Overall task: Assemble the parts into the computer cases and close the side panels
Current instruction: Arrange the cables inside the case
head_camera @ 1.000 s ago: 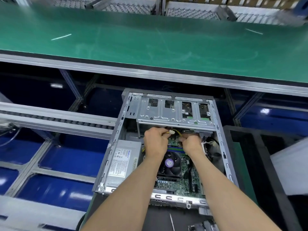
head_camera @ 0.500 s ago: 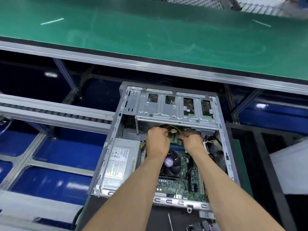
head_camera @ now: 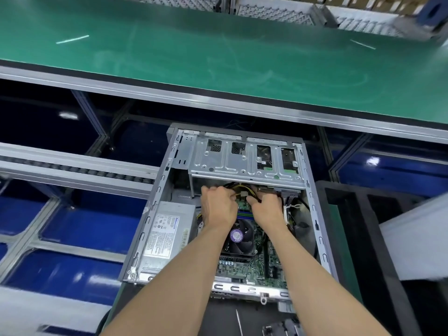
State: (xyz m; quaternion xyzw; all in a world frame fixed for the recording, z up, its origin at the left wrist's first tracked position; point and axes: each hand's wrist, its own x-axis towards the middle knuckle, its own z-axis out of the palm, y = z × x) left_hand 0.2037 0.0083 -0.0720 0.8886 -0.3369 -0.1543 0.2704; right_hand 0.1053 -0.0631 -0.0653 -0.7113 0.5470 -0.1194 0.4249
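Below green conveyor (head_camera: 218, 57), both hands (head_camera: 219, 208) (head_camera: 266, 209) pinch yellow wires (head_camera: 242, 190) inside open case (head_camera: 155, 214)

Both bare forearms reach forward, side by side. The left hand (head_camera: 219, 207) and the right hand (head_camera: 266, 208) sit close together, knuckles up, fingers curled downward, each pinching something between them; what exactly, I cannot make out

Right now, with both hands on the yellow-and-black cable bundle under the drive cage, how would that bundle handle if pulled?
The cable bundle is probably floppy: its wires curve loosely between the left hand and right hand. It looks light. It likely won't pull far, since it runs on under the drive cage, where its far end is hidden.
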